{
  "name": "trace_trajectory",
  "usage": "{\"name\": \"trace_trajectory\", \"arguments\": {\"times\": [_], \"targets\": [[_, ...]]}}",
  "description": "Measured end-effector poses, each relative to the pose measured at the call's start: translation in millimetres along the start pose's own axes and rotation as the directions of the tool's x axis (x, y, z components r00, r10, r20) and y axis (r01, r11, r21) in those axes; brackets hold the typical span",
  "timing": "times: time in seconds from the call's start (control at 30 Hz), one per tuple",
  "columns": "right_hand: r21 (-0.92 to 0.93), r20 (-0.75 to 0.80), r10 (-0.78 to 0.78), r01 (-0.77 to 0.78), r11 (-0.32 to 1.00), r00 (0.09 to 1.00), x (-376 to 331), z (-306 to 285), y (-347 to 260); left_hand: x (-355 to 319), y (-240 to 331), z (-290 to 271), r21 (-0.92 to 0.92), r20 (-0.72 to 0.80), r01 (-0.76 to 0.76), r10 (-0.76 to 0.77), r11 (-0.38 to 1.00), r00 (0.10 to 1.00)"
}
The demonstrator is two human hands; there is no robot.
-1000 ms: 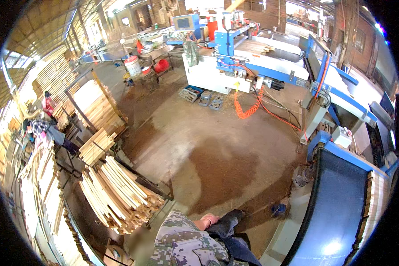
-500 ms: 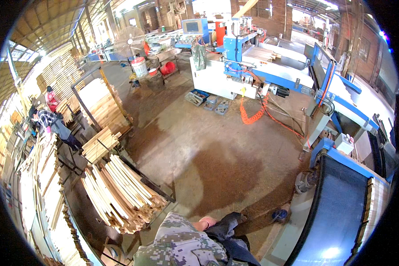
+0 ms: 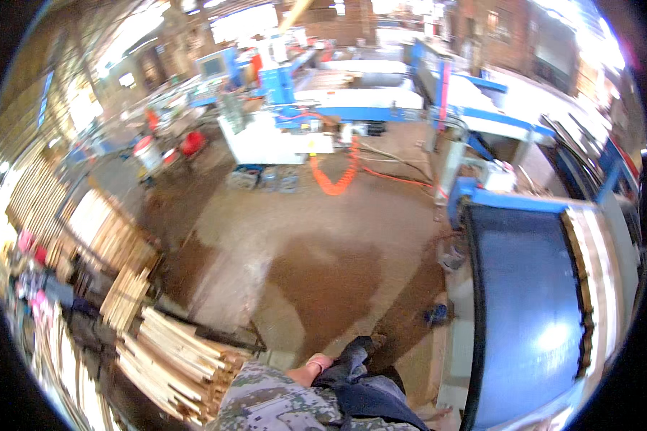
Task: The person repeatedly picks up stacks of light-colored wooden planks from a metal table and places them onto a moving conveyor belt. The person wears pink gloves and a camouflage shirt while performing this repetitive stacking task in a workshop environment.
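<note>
Since half a second earlier, the view has swung right: the white-and-blue metal machine point(image 3: 266, 142) on the far side now sits further left, and the broad, glossy, blue-black belt point(image 3: 521, 280) at the right shows more of its near end.

Grip: the bare left hand point(image 3: 320, 362) is low at the near middle, extending from a green-and-grey camouflage sleeve point(image 3: 277, 402), just beside a dark blue-grey trouser leg point(image 3: 352, 363). Blur obscures the fingers; how far they are open, and whether they hold or touch anything, cannot be told. The right hand cannot be made out, so its grip is likewise undetermined.

Nearest stock: a heap of long, slender, pale wooden strips point(image 3: 171, 358) at the near left, apart from the left hand. Long axis runs from far left to near right, strips roughly parallel, their near-right ends uneven. Appearance: bare wood, cream to tan, browner toward those ends, stacked several deep. The belt runs near to far, with a bright reflection toward its near end.
</note>
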State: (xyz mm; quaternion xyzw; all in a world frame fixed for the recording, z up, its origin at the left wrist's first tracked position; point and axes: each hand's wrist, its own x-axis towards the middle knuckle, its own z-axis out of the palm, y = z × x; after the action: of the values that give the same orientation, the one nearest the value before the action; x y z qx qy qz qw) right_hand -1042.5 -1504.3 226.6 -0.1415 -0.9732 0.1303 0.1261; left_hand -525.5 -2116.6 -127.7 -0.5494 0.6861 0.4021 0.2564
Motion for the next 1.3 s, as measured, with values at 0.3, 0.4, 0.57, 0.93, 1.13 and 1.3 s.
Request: {"name": "trace_trajectory", "arguments": {"times": [0.3, 0.4, 0.57, 0.93, 1.13, 1.3], "targets": [[-0.216, -0.166, 0.288, -0.320, 0.922, 0.943, 58.1, 21.6, 19.5, 6.8, 33.1, -35.6, 0.055, 0.045, -0.119, 0.117, 0.991, 0.992], [-0.185, -0.004, 0.385, -0.379, 0.907, 0.923, 59.8, 2.8, 25.6, -1.3, 63.0, -47.6, 0.012, 0.074, -0.150, 0.149, 0.989, 0.986], [-0.231, -0.174, 0.332, -0.366, 0.901, 0.927, 67.6, 25.1, 36.4, 24.3, 60.3, -50.8, 0.076, 0.079, -0.239, 0.233, 0.968, 0.969], [-0.284, -0.061, 0.405, -0.405, 0.869, 0.912, 45.1, -7.7, -15.8, 42.8, 45.2, -46.5, 0.125, 0.073, -0.291, 0.284, 0.948, 0.956], [-0.301, -0.097, 0.387, -0.397, 0.867, 0.917, 67.8, 15.3, 25.7, 27.4, 58.6, -50.3, 0.091, 0.129, -0.238, 0.225, 0.967, 0.966], [-0.338, -0.124, 0.379, -0.398, 0.853, 0.917, 55.8, -5.9, 9.2, 10.9, 73.7, -53.4, 0.063, 0.130, -0.180, 0.171, 0.982, 0.977]]}}
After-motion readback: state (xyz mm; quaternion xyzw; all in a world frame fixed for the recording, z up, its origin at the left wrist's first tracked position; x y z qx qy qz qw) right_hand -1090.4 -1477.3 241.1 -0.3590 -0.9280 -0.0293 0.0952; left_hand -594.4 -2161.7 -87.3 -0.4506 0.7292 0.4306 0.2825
